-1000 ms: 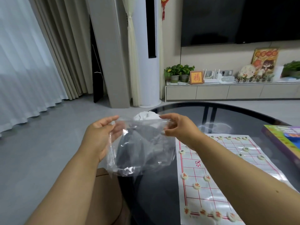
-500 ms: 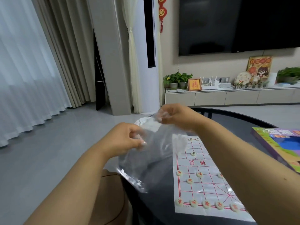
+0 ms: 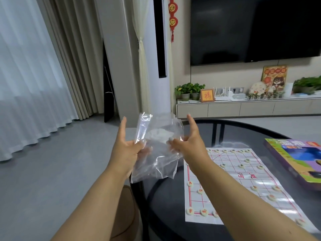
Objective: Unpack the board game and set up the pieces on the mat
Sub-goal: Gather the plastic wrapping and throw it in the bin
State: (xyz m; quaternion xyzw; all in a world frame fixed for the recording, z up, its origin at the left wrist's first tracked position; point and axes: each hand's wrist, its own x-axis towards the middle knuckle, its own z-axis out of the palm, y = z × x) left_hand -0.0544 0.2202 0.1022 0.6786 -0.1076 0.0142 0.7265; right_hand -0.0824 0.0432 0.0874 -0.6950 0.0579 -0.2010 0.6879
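Sheer white curtains (image 3: pixel 26 75) fill the left edge at nine o'clock, with beige drapes (image 3: pixel 76 58) just beside them, both hanging in soft vertical folds to a grey floor (image 3: pixel 52 171); their tops are cut off by the frame.

Moving right, the left hand (image 3: pixel 127 150) grips the left side of a clear plastic bag (image 3: pixel 157 148) near the centre: thumb and curled fingers pinch the film while the index finger points straight up. The bag is thin, crinkled and glossy, held upright in the air above the near left rim of the table (image 3: pixel 225 133). Whether anything is inside it is hard to tell through the creases. The right hand (image 3: pixel 189 145) pinches the bag's right side with its fingertips, one finger raised toward twelve o'clock. Both forearms run off the bottom edge.

Right of the hands, at four o'clock, a white mat (image 3: pixel 231 181) printed with a red grid lies flat on the round, dark glass table. Small round cream pieces (image 3: pixel 201 190) with red or green characters sit on the grid; the right forearm covers part of the mat and some pieces, and the characters are too small to read. At three o'clock a colourful game box (image 3: pixel 293 155) rests on the table, cut off by the right edge. Behind, at one o'clock, a dark television (image 3: pixel 251 28) hangs above a low cabinet (image 3: pixel 243 108).
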